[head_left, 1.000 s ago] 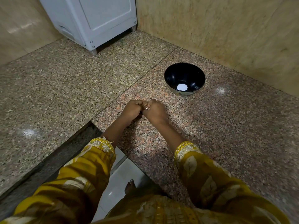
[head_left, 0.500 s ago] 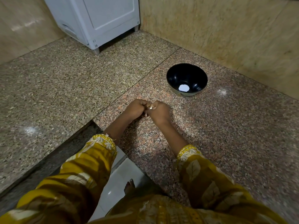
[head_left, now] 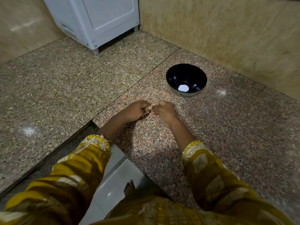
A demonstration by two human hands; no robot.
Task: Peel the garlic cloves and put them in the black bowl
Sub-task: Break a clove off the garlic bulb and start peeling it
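Pinching pale garlic clove [head_left: 147,109], papery skin

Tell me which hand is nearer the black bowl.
Right. The right hand is in front of the black bowl, slightly to its left; the left hand lies farther left, past the garlic clove both hands pinch.

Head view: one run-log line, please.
phase: peeling | left hand: holds garlic clove | right hand: pinches same clove | black bowl: apart, beyond hands
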